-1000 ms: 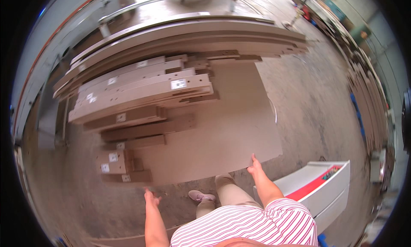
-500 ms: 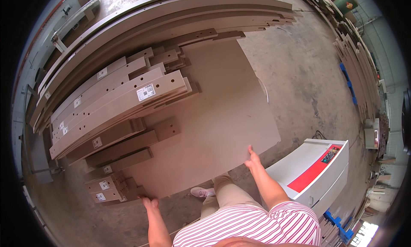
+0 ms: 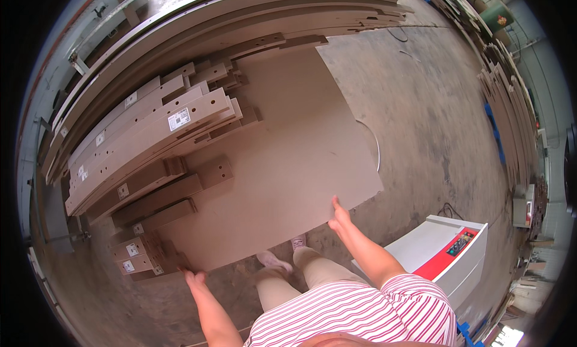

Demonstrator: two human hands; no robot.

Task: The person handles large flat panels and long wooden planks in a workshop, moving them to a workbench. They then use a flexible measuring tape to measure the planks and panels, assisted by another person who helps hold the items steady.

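Brown panel (image 3: 282, 166): one, ahead of and between the two hands.
White cabinet (image 3: 415, 243): one, red-striped, near the right hand, on its right.
Shoes (image 3: 276, 261): two, between the hands.
Panel finish: flat, smooth, plain dull brown.
Right hand (image 3: 339, 216): clasps the panel's near edge, thumb on top.
Left hand (image 3: 195, 279): at that edge's left end; cannot tell whether it grips.
Hard to see: panel's left part, under stacked boards (image 3: 147, 136) too overlapped to count.

White labels (image 3: 179, 119) on brown boards (image 3: 144, 141), print unreadable
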